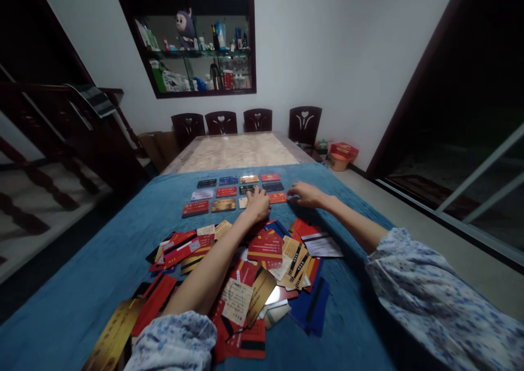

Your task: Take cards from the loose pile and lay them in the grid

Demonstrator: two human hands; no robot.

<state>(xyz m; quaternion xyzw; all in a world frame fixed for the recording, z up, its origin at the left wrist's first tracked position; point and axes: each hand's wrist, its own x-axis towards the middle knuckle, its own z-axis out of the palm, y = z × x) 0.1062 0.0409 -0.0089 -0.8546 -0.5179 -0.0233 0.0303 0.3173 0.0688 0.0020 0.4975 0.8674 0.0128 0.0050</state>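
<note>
My left hand (257,204) is over the front row of laid-out cards, its fingers bent down at the left edge of an orange-red bank card (279,197). A pale card (243,203) is partly hidden behind it. At the right end of that row, my right hand (306,195) has its fingers loosely bent and apart, the tips beside the orange-red card's right edge. A black card (245,189) lies just beyond my left fingers. Under and around my left forearm spreads a loose heap of cards (266,248), red, gold, blue and white, many overlapping.
A blue cloth (123,229) covers the near part of the table. Other cards, such as a red card (195,208) and a gold card (223,204), lie in rows. Several dark chairs (257,120) stand behind the marble-patterned tabletop (245,150). A wooden railing (36,158) is at left.
</note>
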